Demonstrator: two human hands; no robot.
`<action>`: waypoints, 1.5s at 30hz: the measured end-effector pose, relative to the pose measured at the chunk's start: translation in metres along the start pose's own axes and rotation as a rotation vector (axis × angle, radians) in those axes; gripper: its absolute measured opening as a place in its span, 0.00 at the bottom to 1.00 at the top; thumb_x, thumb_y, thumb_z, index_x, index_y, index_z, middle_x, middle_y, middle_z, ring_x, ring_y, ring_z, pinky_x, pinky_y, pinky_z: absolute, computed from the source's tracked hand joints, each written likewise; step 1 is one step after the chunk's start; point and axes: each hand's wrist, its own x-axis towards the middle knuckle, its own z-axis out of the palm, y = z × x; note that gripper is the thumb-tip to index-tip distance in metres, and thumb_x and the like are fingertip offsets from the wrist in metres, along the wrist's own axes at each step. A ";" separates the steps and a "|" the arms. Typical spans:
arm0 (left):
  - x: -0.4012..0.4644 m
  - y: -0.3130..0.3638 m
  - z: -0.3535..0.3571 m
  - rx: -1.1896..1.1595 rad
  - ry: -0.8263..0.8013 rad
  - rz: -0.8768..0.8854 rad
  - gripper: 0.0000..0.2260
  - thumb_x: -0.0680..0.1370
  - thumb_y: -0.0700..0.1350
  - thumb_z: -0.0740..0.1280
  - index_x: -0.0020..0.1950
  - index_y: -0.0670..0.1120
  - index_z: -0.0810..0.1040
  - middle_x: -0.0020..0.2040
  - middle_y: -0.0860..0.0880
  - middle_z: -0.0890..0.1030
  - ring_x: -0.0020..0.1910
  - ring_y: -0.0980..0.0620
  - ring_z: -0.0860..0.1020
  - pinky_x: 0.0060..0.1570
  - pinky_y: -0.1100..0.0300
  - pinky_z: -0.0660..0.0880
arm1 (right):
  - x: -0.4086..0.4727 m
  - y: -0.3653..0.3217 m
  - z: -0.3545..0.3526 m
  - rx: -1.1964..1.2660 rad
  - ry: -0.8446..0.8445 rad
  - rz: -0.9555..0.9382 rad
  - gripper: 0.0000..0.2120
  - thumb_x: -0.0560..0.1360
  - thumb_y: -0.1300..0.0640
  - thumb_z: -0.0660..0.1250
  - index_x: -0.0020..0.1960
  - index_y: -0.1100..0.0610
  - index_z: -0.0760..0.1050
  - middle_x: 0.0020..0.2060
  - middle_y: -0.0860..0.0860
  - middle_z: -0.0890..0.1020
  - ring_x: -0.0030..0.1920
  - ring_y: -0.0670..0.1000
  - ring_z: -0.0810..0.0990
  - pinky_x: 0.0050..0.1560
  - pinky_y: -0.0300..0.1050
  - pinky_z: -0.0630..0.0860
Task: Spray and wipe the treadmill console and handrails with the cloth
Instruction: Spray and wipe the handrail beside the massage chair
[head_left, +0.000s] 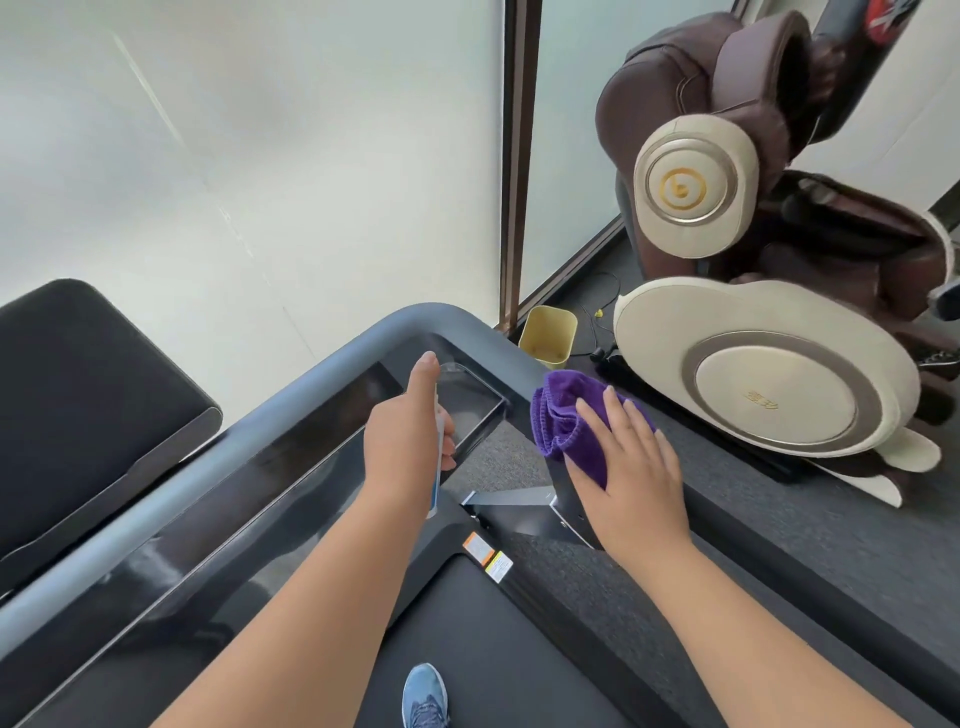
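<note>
The treadmill console (291, 467) is a glossy dark panel framed by a grey bar (171, 488) that bends into the right handrail (519, 358). My left hand (408, 431) is shut on a slim white spray bottle (438, 467), index finger stretched forward over the console's right tray. My right hand (628, 467) presses a purple cloth (566, 415) flat against the right handrail, fingers spread over it. Most of the bottle is hidden behind my left hand.
A brown and cream massage chair (753, 322) stands close on the right. A small yellow bin (548, 335) sits on the grey carpet by the glass wall. A black padded bench (88, 395) is at the left. My blue shoe (425, 696) rests on the treadmill belt (493, 649).
</note>
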 end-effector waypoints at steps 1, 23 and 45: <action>0.002 -0.001 -0.003 0.002 0.005 -0.002 0.31 0.80 0.66 0.62 0.33 0.39 0.75 0.29 0.44 0.76 0.33 0.44 0.75 0.38 0.55 0.76 | 0.001 -0.001 0.000 0.012 0.001 0.002 0.34 0.80 0.32 0.43 0.84 0.40 0.52 0.86 0.46 0.49 0.85 0.51 0.47 0.83 0.59 0.48; 0.068 -0.003 -0.111 0.006 -0.162 -0.058 0.30 0.80 0.67 0.61 0.36 0.40 0.76 0.31 0.44 0.76 0.32 0.47 0.75 0.30 0.63 0.75 | 0.061 -0.198 0.082 0.010 -0.046 0.041 0.40 0.80 0.32 0.40 0.86 0.52 0.47 0.86 0.51 0.50 0.85 0.50 0.48 0.84 0.52 0.43; 0.055 -0.007 -0.107 0.009 -0.202 -0.035 0.31 0.79 0.68 0.61 0.34 0.40 0.76 0.32 0.43 0.78 0.31 0.46 0.76 0.36 0.57 0.76 | 0.054 -0.202 0.064 0.479 0.005 0.127 0.27 0.83 0.41 0.56 0.80 0.49 0.68 0.79 0.47 0.71 0.81 0.48 0.62 0.83 0.51 0.54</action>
